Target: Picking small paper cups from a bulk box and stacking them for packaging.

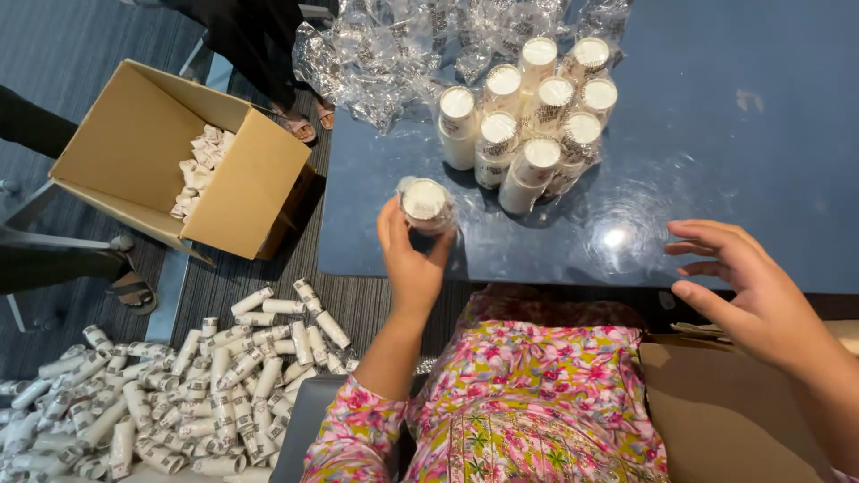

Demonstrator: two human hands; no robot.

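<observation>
Unwrapping is the step, I judge: my left hand (410,255) grips a wrapped roll (426,204) just before the roll cluster (528,121); my right hand (747,286) hovers open, needed next on the film.

Glossy dark-blue counter (734,107): cluster of upright white wrapped rolls (528,116) near middle, crumpled clear plastic wrappers (385,63) heaped at far edge just behind them. Grey striped floor (72,45) left of counter: open cardboard box (250,192) tilted, few white pieces inside; big heap of white rolls (179,385) lying loose nearby.
</observation>
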